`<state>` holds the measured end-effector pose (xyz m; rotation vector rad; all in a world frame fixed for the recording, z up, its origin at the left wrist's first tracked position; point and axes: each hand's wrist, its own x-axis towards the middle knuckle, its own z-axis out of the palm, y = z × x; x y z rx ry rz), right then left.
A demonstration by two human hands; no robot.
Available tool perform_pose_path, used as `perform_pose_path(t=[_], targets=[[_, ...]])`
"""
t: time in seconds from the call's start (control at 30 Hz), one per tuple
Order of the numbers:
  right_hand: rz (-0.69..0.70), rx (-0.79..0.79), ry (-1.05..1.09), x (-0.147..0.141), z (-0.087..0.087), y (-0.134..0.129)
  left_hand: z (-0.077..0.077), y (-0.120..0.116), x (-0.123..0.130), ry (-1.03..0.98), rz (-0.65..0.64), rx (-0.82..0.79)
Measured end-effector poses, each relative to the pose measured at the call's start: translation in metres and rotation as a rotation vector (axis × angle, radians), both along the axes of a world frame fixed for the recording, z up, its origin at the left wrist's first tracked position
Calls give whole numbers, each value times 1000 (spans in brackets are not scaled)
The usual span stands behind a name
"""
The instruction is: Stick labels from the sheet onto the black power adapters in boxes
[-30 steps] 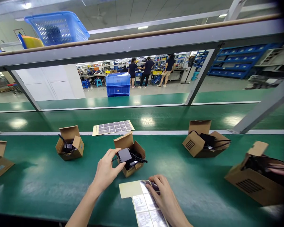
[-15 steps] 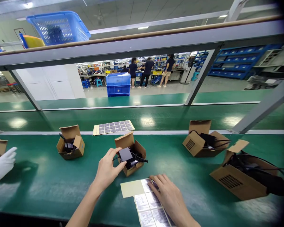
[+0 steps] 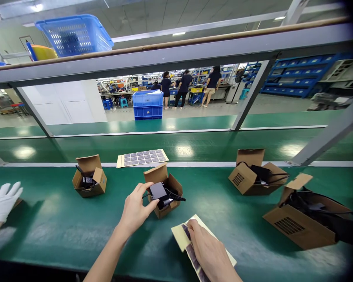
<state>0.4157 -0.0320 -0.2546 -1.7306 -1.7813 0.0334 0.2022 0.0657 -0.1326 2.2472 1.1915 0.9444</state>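
My left hand (image 3: 138,205) is closed on a small black adapter (image 3: 158,191), gripped between thumb and fingers just over an open cardboard box (image 3: 161,211). Black cables and other dark parts lie inside that box. To the right and nearer to me, my right hand (image 3: 206,243) has its fingers curled over a sheet of labels (image 3: 182,237), which is bent up from the green surface. The hand hides much of the sheet. Behind the box lies another label sheet (image 3: 142,158), flat.
Open boxes with black parts stand at the left (image 3: 90,182), the right (image 3: 248,180) and the far right (image 3: 300,223). At the left edge, a person's white-gloved hand (image 3: 1,201) rests on a box. A metal frame (image 3: 253,94) rises behind.
My right hand has curled its fingers and bent the label sheet, which has turned and lifted. The gloved hand at the left now lies over its box, whose flap no longer stands up.
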Motion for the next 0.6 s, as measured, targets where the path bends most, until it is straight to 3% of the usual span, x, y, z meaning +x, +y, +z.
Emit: perform_pose_path(t=[0.1, 0.27, 0.4, 0.47, 0.6], targets=[[-22, -42, 277, -7, 7, -6, -1, 0, 1, -8, 1, 4], [70, 66, 694, -17, 6, -9, -2, 1, 2, -31, 6, 0], [173, -18, 732, -4, 15, -9, -2, 1, 1, -31, -4, 0], [289, -73, 624, 8, 38, -9, -2, 1, 0, -37, -11, -4], [385, -79, 532, 23, 110, 0, -2, 0, 2, -63, -25, -26]])
